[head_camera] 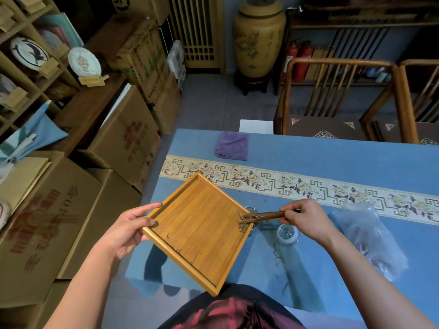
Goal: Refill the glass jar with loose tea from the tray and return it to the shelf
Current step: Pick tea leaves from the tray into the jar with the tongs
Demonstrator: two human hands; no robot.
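Observation:
My left hand (127, 230) grips the left corner of a square bamboo tray (197, 231) and holds it tilted above the table, its right corner over a glass jar (254, 225) that is mostly hidden behind the tray. A small clump of loose tea (242, 224) lies at that right corner, and a few strands sit near the tray's lower edge. My right hand (306, 218) pinches a brown wooden tea scoop (263, 216) whose tip rests in the tea at the corner. The round glass lid (288, 234) sits on the cloth just right of the jar.
A blue tablecloth (297, 148) with a patterned band covers the table. On it lie a folded purple towel (232, 146) at the far side and a crumpled clear plastic bag (368, 236) at right. Cardboard boxes (123, 141) and shelves (28, 65) stand left; wooden chairs (332, 98) beyond.

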